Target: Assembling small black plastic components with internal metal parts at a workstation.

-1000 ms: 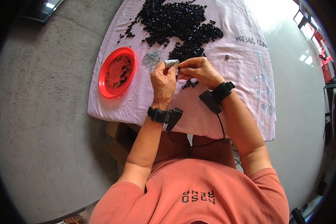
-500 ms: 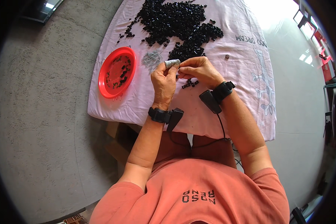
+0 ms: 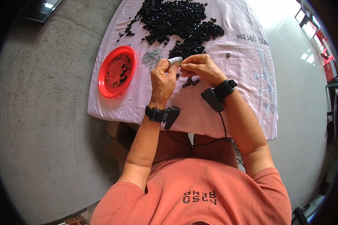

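Observation:
My left hand (image 3: 162,83) is closed around a small silver-grey cylinder (image 3: 174,60), held up over the table. My right hand (image 3: 201,68) pinches at the cylinder's right end with thumb and fingers; whatever tiny piece it holds is too small to make out. Just below the hands lie a few loose small black parts (image 3: 190,81) on the white cloth (image 3: 236,93). Both wrists carry black bands with small devices.
A big heap of small black parts (image 3: 176,20) covers the far side of the cloth. A red plate (image 3: 104,84) with several black parts stands at the left. A pile of small silver pieces (image 3: 151,57) lies beside it. Grey concrete floor surrounds the table.

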{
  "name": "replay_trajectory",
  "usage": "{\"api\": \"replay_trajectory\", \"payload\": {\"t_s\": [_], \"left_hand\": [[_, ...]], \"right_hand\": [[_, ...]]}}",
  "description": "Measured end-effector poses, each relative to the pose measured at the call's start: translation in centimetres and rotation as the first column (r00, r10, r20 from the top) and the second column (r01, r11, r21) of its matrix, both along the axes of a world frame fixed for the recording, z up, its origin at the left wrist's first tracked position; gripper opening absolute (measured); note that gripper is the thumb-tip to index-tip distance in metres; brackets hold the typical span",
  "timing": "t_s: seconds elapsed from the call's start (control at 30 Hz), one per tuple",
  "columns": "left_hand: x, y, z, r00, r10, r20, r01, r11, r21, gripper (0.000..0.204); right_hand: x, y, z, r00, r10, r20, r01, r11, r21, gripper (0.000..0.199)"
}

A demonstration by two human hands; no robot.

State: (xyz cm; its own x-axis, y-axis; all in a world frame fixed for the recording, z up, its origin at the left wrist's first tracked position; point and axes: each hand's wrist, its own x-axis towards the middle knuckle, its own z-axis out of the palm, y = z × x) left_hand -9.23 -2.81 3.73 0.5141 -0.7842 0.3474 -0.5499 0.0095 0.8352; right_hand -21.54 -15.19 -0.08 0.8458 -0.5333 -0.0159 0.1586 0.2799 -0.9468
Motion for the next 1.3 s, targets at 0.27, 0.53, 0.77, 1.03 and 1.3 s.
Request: {"api": "replay_trajectory", "payload": {"t_s": [0.27,0.53,0.77,1.03,1.3], "left_hand": [[2.7,0.8,-2.8,0.949,0.008,0.317,-0.065,0.983,0.170,0.015],[2.4,1.3,-3.5,0.896,-0.063,0.439,-0.048,0.970,0.236,0.016],[2.4,1.7,-2.7,0.964,-0.028,-0.266,0.080,0.979,0.186,0.007],[2.0,1.9,-2.0,0.897,-0.120,-0.426,0.144,0.989,0.023,0.013],[1.6,1.8,-1.6,0.902,-0.123,-0.414,0.137,0.991,0.005,0.015]], "right_hand": [[-0.1,-0.3,0.4,0.998,-0.061,0.005,0.061,0.997,0.047,0.017],[-0.1,-0.4,0.0,0.999,-0.037,-0.009,0.037,0.999,0.000,0.018],[0.0,-0.3,0.0,0.998,-0.012,-0.061,0.010,0.999,-0.039,0.016],[0.0,-0.2,-0.1,0.996,0.038,-0.083,-0.048,0.991,-0.126,0.015],[0.1,-0.1,-0.1,0.993,0.065,-0.100,-0.078,0.988,-0.134,0.014]]}}
